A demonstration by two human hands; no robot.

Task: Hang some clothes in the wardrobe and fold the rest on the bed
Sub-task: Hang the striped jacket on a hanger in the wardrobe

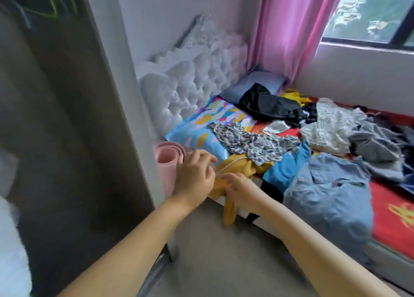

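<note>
While clothes still lie unfolded, our left hand [193, 173] and right hand [240, 188] reach the mustard garment [237, 169] at the bed's [389, 209] near edge, fingers loosely curled; grip uncertain. Beyond: denim shirt [329, 191], patterned top [251, 140], black garment [268, 106].

Bed: you have a bed with a red patterned cover [389, 209] and a white tufted headboard [190, 88], set beside the window wall.
Head end: a bright multicoloured pillow [201, 129] and a pale blue pillow [253, 84] lie by the headboard.
Near edge: a mustard-yellow garment [237, 169] hangs partly over the side; next to it are a bright blue garment [286, 167] and a light blue denim shirt [331, 193].
Middle: a black-and-white patterned garment [251, 140] lies across the multicoloured pillow and the yellow garment.
Far side: a black garment [266, 106], a pale printed garment [329, 126] and a grey garment [376, 144] are heaped together.
</note>
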